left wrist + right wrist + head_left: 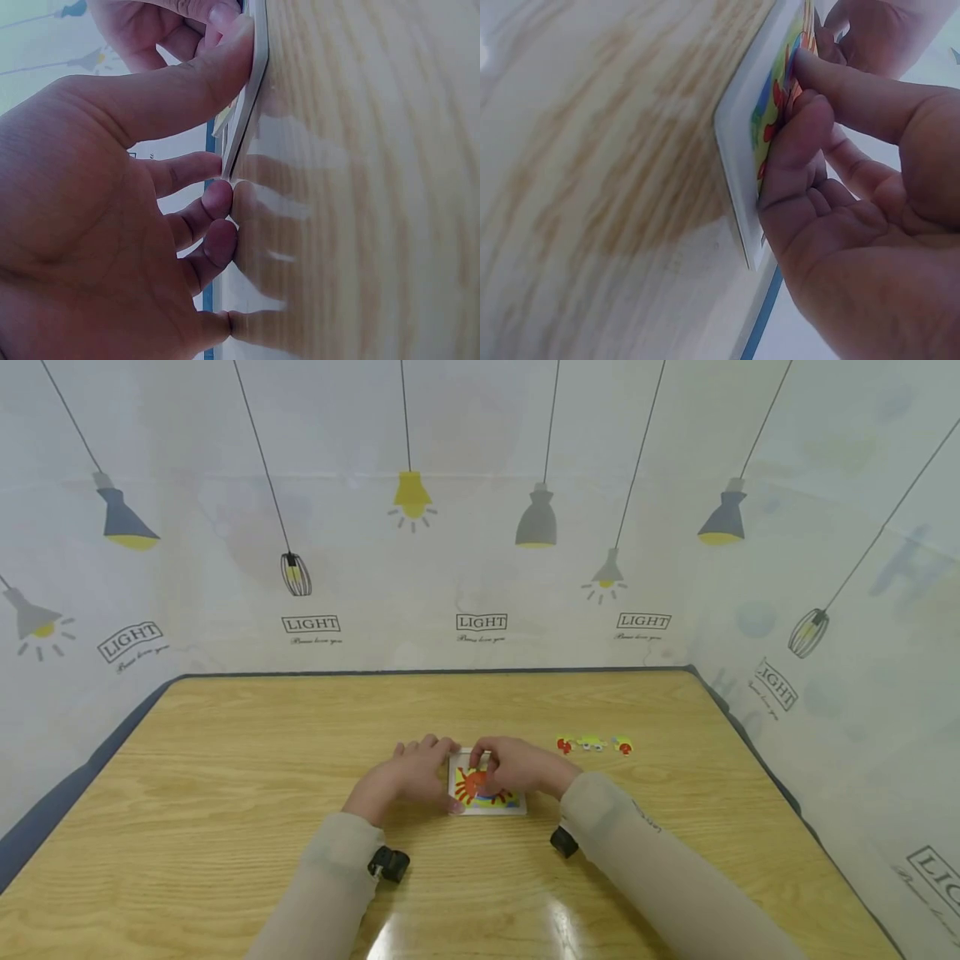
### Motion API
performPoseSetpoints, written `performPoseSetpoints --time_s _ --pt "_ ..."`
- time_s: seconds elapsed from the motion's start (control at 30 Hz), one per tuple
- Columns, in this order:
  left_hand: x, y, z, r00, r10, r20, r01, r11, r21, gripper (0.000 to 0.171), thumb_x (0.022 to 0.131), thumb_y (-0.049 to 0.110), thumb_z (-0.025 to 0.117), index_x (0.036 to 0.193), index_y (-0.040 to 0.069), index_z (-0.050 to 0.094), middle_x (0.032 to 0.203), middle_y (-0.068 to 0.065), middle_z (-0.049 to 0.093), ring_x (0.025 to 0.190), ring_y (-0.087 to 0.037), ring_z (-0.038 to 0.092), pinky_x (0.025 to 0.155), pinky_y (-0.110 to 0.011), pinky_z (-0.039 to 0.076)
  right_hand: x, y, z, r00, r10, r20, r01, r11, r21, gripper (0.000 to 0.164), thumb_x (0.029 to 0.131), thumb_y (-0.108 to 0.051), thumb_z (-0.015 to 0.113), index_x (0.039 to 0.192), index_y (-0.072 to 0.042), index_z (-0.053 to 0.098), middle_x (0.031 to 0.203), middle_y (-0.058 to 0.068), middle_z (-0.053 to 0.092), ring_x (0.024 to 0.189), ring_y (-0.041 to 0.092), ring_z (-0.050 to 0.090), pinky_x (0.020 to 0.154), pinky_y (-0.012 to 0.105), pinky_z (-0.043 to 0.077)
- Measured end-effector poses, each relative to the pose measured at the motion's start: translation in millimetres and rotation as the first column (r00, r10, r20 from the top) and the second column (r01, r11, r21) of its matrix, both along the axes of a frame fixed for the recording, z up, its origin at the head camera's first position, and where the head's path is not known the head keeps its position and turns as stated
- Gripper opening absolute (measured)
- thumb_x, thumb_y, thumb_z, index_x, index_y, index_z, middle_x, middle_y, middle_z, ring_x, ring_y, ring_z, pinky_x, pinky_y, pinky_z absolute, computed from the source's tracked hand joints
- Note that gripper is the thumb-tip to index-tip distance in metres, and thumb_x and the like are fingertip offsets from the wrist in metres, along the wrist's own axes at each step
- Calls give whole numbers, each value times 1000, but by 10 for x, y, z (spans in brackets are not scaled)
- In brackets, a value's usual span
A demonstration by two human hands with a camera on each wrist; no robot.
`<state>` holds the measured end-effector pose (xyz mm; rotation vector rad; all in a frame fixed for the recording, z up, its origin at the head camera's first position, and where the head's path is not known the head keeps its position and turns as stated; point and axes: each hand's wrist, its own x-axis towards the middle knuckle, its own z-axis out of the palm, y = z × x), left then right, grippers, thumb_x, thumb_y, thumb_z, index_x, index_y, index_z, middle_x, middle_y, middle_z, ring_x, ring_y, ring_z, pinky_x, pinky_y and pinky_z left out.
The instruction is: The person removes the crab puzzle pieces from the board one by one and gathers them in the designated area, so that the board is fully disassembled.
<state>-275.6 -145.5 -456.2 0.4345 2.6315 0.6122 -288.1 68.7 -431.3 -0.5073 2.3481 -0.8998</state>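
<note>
A small jigsaw puzzle board [487, 812] with a white border lies flat on the table, its picture showing a red-orange crab-like figure [472, 787] on yellow and blue. My left hand [415, 774] grips the board's left side, thumb on the near corner and index finger at the far one. Over the picture, my right hand [521, 766] is bent with thumb and index finger pinching at a puzzle piece [790, 86]; the fingers mostly cover that piece. In the right wrist view, other fingers of this hand rest near the board's edge.
Several loose puzzle pieces, among them a red and yellow one [623, 746] and a yellow-green one [592, 743], lie to the right beyond my right hand. The wooden table [247, 777] ends at a wall covering [397, 643] printed with lamps.
</note>
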Motion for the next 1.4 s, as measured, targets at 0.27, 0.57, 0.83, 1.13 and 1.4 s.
performPoseSetpoints --time_s 0.27,0.57,0.83,1.13,1.4 --pt "24 22 35 1000 17 0 -17 1000 -10 92 86 39 89 162 17 41 166 -15 41 156 -44 34 133 -68 8 10 11 -6 1000 -1 8 1 1000 -24 29 95 -6 77 116 -16 61 87 5 62 74 18 55 66 29 46" --pt "66 30 107 1000 10 7 -10 1000 -3 90 86 37 88 160 14 42 164 -18 42 155 -46 34 132 -71 10 14 10 -43 1000 22 -18 -23 999 -34 30 95 -5 78 115 -17 59 84 4 61 73 16 55 65 27 45" --pt "131 45 237 1000 1 15 -1 1000 7 90 86 37 89 159 12 43 163 -18 44 154 -45 36 132 -70 10 50 35 -52 996 36 -80 -40 998 -55 24 97 -6 75 112 -16 60 90 4 65 76 15 58 67 27 49" --pt "124 39 210 1000 -3 20 3 1000 3 89 86 39 88 159 13 43 162 -19 43 155 -46 34 132 -71 10 63 21 -44 989 35 -141 -46 997 -70 11 102 -8 68 109 -14 64 94 5 67 78 15 60 67 26 52" --pt "104 45 183 1000 13 0 -13 1000 4 90 85 39 89 159 14 43 162 -18 44 154 -44 36 133 -69 10 85 -5 -50 988 -7 -157 -6 997 -81 6 104 -8 64 106 -13 63 95 5 65 76 15 59 64 26 50"
